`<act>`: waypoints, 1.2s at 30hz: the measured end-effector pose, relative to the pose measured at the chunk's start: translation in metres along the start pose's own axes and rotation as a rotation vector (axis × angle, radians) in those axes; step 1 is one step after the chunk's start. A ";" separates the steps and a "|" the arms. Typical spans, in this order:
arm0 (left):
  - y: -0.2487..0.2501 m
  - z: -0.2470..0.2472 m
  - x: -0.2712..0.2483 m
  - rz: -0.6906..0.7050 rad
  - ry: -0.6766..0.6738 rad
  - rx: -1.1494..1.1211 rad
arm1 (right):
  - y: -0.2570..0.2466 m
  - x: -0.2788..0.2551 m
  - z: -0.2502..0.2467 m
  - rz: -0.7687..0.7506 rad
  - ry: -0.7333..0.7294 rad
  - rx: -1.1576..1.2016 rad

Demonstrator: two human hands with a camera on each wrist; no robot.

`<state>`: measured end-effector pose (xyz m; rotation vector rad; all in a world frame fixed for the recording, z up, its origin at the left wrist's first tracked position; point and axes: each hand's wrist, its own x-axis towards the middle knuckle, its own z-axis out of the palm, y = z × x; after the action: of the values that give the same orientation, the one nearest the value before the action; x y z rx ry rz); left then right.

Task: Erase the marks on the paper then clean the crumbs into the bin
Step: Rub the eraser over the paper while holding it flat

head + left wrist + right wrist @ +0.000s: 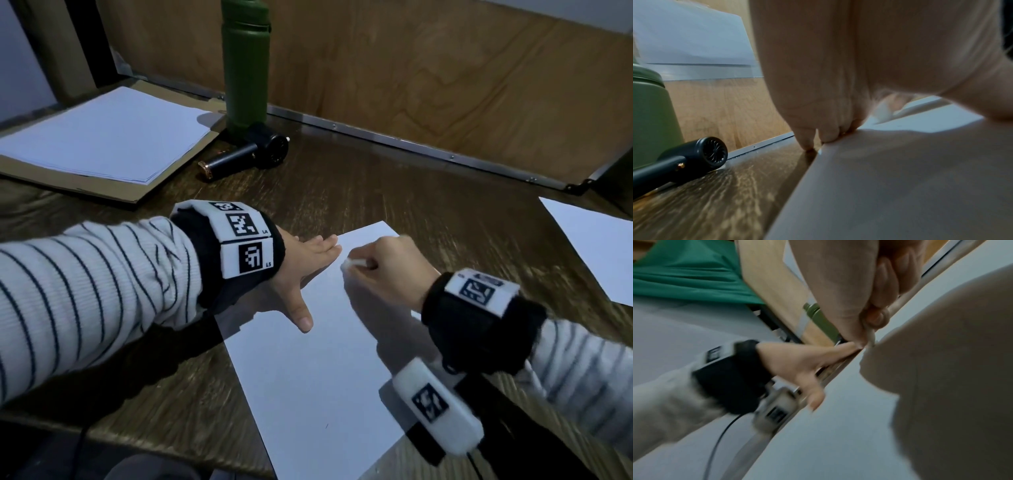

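Note:
A white sheet of paper (318, 370) lies on the dark wooden table (394, 185) in front of me. My left hand (305, 270) lies flat with straight fingers on the sheet's far left edge, thumb spread toward me. My right hand (383, 263) pinches a small white eraser (354, 263) and holds its tip against the paper near the far corner. In the left wrist view the fingertips (828, 136) press the paper's edge (900, 178). In the right wrist view the eraser (870, 337) shows below the curled fingers. A tiny dark mark (327, 426) sits near the sheet's near end.
A green bottle (245, 65) stands at the back, with a small black blower (253, 152) lying beside it. A stack of white paper on cardboard (102, 137) lies at the back left. Another white sheet (596, 250) lies at the right. A wooden panel (428, 68) closes the back.

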<state>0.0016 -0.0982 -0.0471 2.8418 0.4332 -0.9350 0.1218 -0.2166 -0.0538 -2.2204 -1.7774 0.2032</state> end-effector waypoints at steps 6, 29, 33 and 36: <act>-0.001 0.002 0.002 0.006 0.012 0.007 | -0.025 -0.037 0.007 -0.248 -0.192 0.076; -0.004 0.003 0.002 -0.025 0.044 -0.072 | -0.018 0.001 0.011 0.054 -0.001 0.061; -0.006 0.004 0.004 -0.059 0.035 -0.137 | -0.035 -0.017 0.012 -0.132 -0.104 0.136; -0.005 0.002 0.003 -0.069 0.030 -0.169 | -0.009 0.009 0.005 0.028 -0.041 0.031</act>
<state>0.0008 -0.0934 -0.0505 2.7068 0.5868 -0.8262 0.1140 -0.2059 -0.0552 -2.2361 -1.7529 0.2825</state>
